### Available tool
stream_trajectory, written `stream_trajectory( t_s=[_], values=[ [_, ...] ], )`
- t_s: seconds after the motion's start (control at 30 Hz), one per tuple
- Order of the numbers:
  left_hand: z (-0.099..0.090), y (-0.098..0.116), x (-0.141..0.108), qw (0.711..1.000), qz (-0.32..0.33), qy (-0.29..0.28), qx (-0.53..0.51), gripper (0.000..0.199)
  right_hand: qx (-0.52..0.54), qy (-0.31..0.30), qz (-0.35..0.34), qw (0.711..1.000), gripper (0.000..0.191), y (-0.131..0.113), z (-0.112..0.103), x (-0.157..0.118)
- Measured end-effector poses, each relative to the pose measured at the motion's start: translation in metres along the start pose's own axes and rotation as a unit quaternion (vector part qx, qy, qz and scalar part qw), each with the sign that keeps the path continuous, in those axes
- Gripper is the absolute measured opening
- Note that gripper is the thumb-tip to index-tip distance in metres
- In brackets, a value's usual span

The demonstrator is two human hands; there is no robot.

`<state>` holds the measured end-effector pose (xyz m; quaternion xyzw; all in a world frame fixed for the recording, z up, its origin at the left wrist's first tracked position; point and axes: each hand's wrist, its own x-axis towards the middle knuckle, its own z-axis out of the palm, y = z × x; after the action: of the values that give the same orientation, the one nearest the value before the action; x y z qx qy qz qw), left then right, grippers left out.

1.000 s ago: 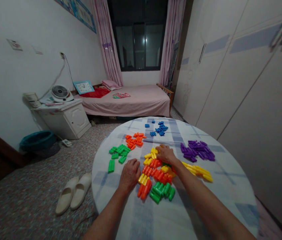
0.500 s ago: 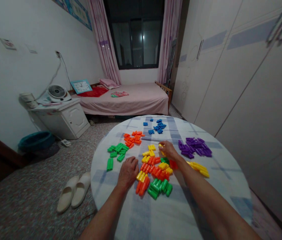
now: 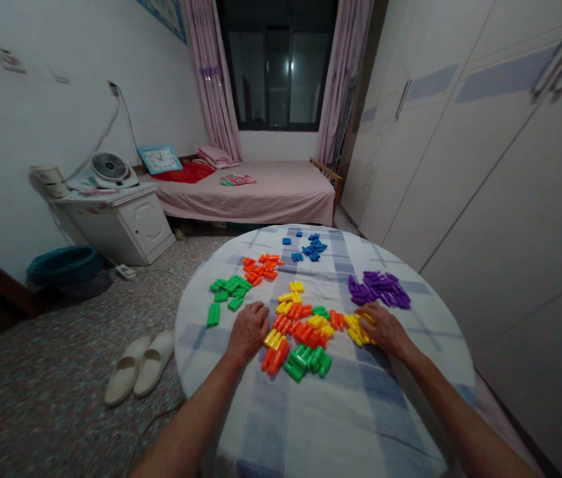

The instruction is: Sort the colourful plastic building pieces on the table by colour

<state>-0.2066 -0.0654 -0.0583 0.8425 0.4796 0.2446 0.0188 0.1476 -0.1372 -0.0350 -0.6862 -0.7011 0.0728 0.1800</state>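
Observation:
My right hand (image 3: pixel 383 325) rests on a group of yellow plastic blocks (image 3: pixel 355 330) at the right of the table, fingers bent over its edge and partly covering it. My left hand (image 3: pixel 250 330) lies on the cloth, fingers loosely bent, just left of the middle pile. That pile mixes orange blocks (image 3: pixel 285 324), yellow blocks (image 3: pixel 288 299) and green blocks (image 3: pixel 305 360), set close together. A small pair of orange blocks (image 3: pixel 337 320) lies between the pile and the right-hand yellow group.
Purple blocks (image 3: pixel 380 287) lie beyond my right hand. Blue blocks (image 3: pixel 313 249) are at the far side, orange ones (image 3: pixel 262 268) and green ones (image 3: pixel 231 287) at the left. Everything sits on a round table with a checked cloth (image 3: pixel 266 418). A bed (image 3: pixel 271 192) stands behind.
My right hand has moved right and nearer to me, from the pile's far side to the yellow group. The yellow piece under its fingers earlier no longer lies there. My left hand stays beside the pile.

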Motion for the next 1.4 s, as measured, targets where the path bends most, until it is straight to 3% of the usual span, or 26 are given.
stream_trajectory(
  t_s=[0.13, 0.23, 0.33, 0.43, 0.57, 0.77, 0.9, 1.03, 1.17, 1.27, 1.33, 1.4],
  values=[
    [0.001, -0.001, 0.0, 1.0, 0.002, 0.0, 0.002, 0.023, -0.063, -0.006, -0.016, 0.998, 0.03, -0.008, -0.005, -0.002],
    [0.001, -0.002, 0.001, 1.0, 0.005, 0.002, 0.003, 0.024, -0.06, 0.041, -0.057, 0.996, 0.029, -0.028, -0.01, 0.005],
    [0.002, -0.003, 0.0, 1.0, 0.009, 0.003, 0.003, 0.024, -0.047, 0.043, -0.099, 0.993, 0.031, -0.054, -0.005, 0.012],
    [0.003, -0.004, 0.0, 1.0, 0.013, 0.008, 0.001, 0.024, -0.075, 0.016, -0.081, 0.994, 0.034, -0.07, 0.009, 0.014],
    [0.002, -0.003, 0.0, 1.0, 0.015, 0.011, 0.001, 0.023, -0.091, 0.016, -0.041, 0.995, 0.037, -0.071, 0.022, 0.012],
    [0.0, -0.001, 0.001, 1.0, 0.006, 0.003, 0.003, 0.022, -0.067, 0.039, -0.049, 0.996, 0.043, -0.081, 0.005, 0.012],
    [-0.003, 0.001, 0.001, 1.0, 0.008, -0.001, 0.0, 0.022, 0.03, -0.012, -0.125, 0.992, 0.04, -0.104, 0.0, 0.005],
    [-0.006, 0.003, 0.0, 1.0, 0.007, 0.0, -0.001, 0.022, 0.023, -0.04, -0.147, 0.988, 0.038, -0.121, 0.016, -0.004],
    [-0.005, 0.003, 0.0, 1.0, 0.007, -0.001, -0.005, 0.021, 0.005, -0.018, -0.111, 0.994, 0.041, -0.133, 0.032, -0.003],
    [-0.004, 0.001, 0.0, 1.0, 0.01, 0.001, -0.019, 0.019, 0.07, 0.003, -0.113, 0.991, 0.047, -0.139, 0.033, 0.002],
    [-0.003, 0.0, 0.0, 0.999, 0.012, 0.006, -0.038, 0.019, 0.125, 0.05, -0.122, 0.983, 0.047, -0.136, 0.034, 0.004],
    [-0.002, -0.002, -0.001, 0.998, 0.011, 0.01, -0.055, 0.021, 0.16, 0.137, -0.099, 0.973, 0.039, -0.125, 0.037, 0.002]
  ],
)
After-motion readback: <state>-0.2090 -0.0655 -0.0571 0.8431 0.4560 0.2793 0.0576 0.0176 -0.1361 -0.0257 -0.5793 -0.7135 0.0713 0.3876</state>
